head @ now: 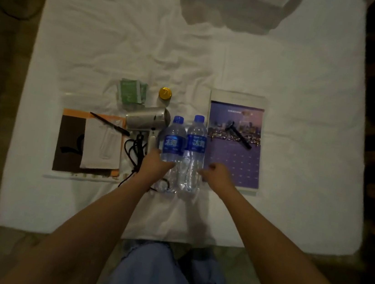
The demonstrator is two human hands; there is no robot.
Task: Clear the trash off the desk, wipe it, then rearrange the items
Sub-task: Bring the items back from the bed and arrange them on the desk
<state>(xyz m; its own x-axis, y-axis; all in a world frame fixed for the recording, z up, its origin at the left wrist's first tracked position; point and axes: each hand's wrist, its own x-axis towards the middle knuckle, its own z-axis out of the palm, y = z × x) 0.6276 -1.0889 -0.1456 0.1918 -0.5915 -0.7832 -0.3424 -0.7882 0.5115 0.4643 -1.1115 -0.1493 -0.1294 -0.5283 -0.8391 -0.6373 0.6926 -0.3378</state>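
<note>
Two clear water bottles with blue caps and blue labels stand side by side on the white-covered surface (268,212). My left hand (156,164) grips the left bottle (174,140) low on its body. The right bottle (194,152) stands just right of it. My right hand (216,175) is beside that bottle, fingers curled, and it holds nothing that I can see. A silver hair dryer (147,118) with a black cord (133,156) lies left of the bottles.
A purple calendar (234,162) with a black razor (238,134) on it lies to the right. An orange-and-brown folder (69,140) with white paper and a black pen (110,124) lies left. Green sachets (131,91) and a gold-capped jar (164,94) sit behind.
</note>
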